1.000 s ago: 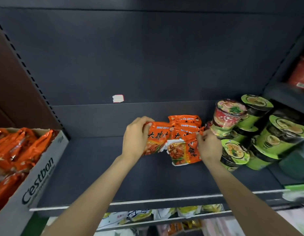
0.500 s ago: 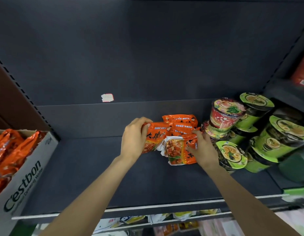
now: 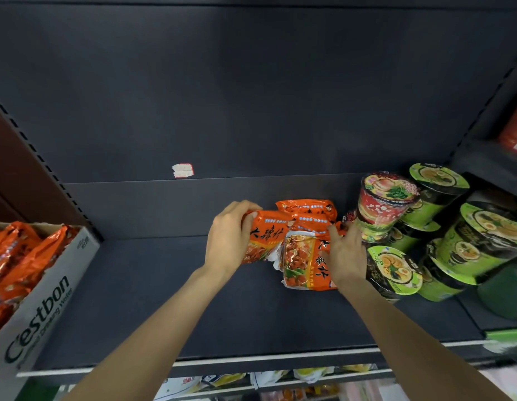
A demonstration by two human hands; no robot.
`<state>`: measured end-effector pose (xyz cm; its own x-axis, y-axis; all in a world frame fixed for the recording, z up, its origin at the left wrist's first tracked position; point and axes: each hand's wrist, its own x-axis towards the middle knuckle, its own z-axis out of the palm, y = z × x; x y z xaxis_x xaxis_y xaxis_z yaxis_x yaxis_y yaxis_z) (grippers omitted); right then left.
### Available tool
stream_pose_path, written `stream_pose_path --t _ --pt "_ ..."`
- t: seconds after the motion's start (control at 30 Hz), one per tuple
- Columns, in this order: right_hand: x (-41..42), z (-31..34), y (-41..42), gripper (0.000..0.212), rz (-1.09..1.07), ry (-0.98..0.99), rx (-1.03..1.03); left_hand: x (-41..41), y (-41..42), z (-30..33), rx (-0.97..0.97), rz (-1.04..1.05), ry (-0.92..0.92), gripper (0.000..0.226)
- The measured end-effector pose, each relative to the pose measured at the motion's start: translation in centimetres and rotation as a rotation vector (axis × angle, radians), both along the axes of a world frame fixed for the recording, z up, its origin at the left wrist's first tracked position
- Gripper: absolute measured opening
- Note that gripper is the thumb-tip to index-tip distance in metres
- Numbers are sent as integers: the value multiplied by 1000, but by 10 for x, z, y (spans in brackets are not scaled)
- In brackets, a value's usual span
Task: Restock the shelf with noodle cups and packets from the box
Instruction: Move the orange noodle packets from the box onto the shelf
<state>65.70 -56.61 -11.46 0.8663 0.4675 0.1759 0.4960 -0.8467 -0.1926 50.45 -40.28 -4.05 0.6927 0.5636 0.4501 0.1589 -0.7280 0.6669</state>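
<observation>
Orange packets (image 3: pixel 292 241), gripped at the left end by the left hand (image 3: pixel 231 235) and pressed by the right hand's (image 3: pixel 345 256) loosely spread fingers, should be squared up just left of the cups (image 3: pixel 390 209).

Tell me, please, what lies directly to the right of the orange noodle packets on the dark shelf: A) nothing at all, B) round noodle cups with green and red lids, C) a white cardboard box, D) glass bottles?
B: beside the orange noodle packets on the dark shelf, next to the right hand, stand stacked round noodle cups with green and red lids.
</observation>
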Motion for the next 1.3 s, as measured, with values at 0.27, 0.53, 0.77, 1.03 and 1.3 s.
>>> stream_pose_path --t 0.27,0.53,0.77,1.03,1.3 --pt "-33 56 -14 65 421 174 473 1 -11 15 -13 -266 59 16" --pt "-43 47 -36 27 339 260 541 11 -43 4 -237 -383 112 42" --pt "-47 17 -54 25 138 386 560 9 -32 -49 -150 -279 433 55" --pt "-49 1 -56 79 129 202 439 31 -43 -59 -93 -356 483 44" --pt "-24 -17 -45 63 172 -84 27 60 -53 -71 68 -283 514 45"
